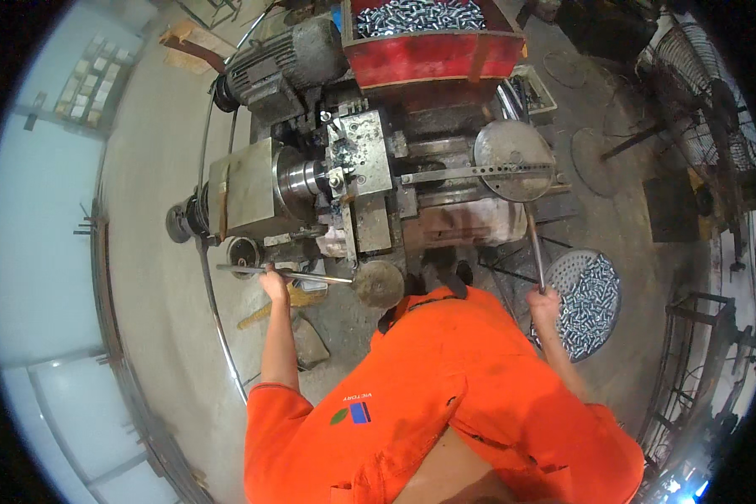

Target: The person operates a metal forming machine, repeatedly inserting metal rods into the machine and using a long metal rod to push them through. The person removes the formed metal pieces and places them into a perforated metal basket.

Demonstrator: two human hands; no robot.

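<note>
My left hand (274, 286) is closed around a long metal lever (319, 277) that lies crosswise in front of a small lathe. On the right, my right hand (543, 307) grips the lower end of an upright steel lever (535, 244), whose upper end runs up beside a round metal plate (512, 143). Between and beyond my hands sits the lathe's shiny chuck (302, 180), facing a flat tool block (363, 151) with metal bits on it. A perforated flat bar (445, 175) stretches from the block to the round plate. Whether a workpiece is in the chuck, I cannot tell.
A red bin (433, 59) heaped with small shiny metal pieces stands behind the lathe, next to a motor (290, 59). By my right hand is a perforated basket (569, 270) of similar pieces. A round disc (379, 284) sits in front. A fan (689, 92) stands far right.
</note>
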